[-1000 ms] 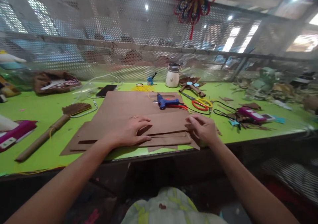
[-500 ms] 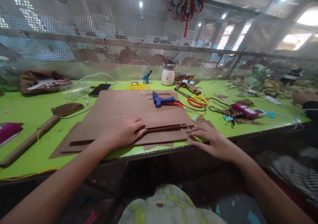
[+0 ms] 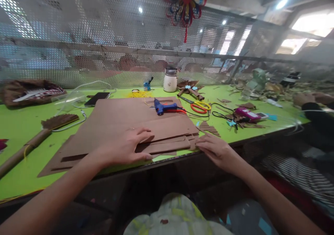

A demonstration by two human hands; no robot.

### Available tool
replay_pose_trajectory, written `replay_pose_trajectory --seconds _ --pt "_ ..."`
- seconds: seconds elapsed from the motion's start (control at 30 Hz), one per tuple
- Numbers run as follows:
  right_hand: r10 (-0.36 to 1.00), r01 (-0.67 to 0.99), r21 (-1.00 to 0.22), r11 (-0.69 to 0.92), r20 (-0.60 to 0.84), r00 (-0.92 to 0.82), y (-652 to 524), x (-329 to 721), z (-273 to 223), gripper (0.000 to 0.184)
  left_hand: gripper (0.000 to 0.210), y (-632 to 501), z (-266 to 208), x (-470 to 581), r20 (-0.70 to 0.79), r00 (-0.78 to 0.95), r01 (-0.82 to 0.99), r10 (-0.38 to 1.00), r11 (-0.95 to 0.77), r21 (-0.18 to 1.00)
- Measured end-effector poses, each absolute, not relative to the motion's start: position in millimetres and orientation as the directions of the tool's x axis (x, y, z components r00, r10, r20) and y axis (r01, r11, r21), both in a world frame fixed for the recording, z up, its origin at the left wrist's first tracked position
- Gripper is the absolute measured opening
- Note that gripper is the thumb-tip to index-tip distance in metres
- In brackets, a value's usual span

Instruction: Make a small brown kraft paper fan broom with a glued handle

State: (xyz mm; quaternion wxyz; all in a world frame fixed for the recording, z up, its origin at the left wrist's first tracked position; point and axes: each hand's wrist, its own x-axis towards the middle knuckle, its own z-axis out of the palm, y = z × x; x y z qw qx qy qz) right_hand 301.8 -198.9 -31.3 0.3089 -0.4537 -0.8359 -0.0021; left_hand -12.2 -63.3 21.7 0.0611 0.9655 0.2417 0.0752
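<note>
Layered sheets of brown paper lie at the table's front edge, with folded strips along the near side. Across the near part of them rests my left hand, fingers stretched and the thumb apart, its tip by the edge. At the right end of the strips, my right hand has its fingers together, pinching the paper's end; the exact grip is partly hidden. A blue hot glue gun lies on top of the sheets. Beyond my right hand is a pleated brown paper piece.
Scissors with red and yellow handles lie behind the sheets, beside black cords. A white bottle, a phone and a brown paper stick are on the green table. Another person's arm is at the far right.
My left thumb has spread away from the fingers, toward the table edge. My right hand's fingers have drawn together at the paper's end. The whole view has shifted a little.
</note>
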Motion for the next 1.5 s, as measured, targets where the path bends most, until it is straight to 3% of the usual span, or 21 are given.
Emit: replay_pose_trajectory --seconds 0.1,0.3,0.5,0.63,0.77,0.97,1.1,1.27,1.4,1.5 --pt "0.765 0.767 -0.275 0.579 0.51 -0.394 -199 298 -31 0.019 0.064 -68 25 -9 0.037 0.903 0.419 0.428 -0.896 0.148" --pt "0.785 0.76 -0.371 0.534 0.551 -0.283 -199 301 -40 0.017 0.045 -70 26 -8 0.046 0.905 0.415 0.422 -0.903 0.112" --pt "0.797 0.767 -0.398 0.503 0.557 -0.233 -199 302 -45 0.012 0.035 -57 14 -10 0.156 0.828 0.545 0.539 -0.838 0.006" --pt "0.822 0.812 -0.328 0.483 0.49 -0.291 -205 296 -36 0.03 0.04 -55 14 -9 0.171 0.786 0.605 0.594 -0.796 -0.021" --pt "0.828 0.83 -0.266 0.49 0.44 -0.348 -208 291 -30 0.033 0.041 -56 17 -9 0.161 0.779 0.615 0.606 -0.789 -0.004" --pt "0.751 0.783 -0.23 0.578 0.524 -0.401 -203 293 -34 0.019 0.043 -56 15 -11 0.162 0.753 0.636 0.638 -0.768 0.073" --pt "0.729 0.748 -0.273 0.605 0.568 -0.382 -201 297 -38 0.018 0.046 -60 15 -10 0.21 0.764 0.577 0.61 -0.792 0.199" --pt "0.756 0.771 -0.358 0.527 0.611 -0.233 -203 299 -41 0.013 0.048 -63 14 -8 0.263 0.801 0.467 0.538 -0.836 0.289" --pt "0.75 0.732 -0.408 0.546 0.627 -0.21 -211 296 -45 0.016 0.047 -58 8 -10 0.287 0.858 0.355 0.427 -0.895 0.27" --pt "0.752 0.71 -0.45 0.541 0.637 -0.17 -220 294 -49 0.017 0.042 -56 7 -12 0.191 0.895 0.362 0.404 -0.906 0.219"
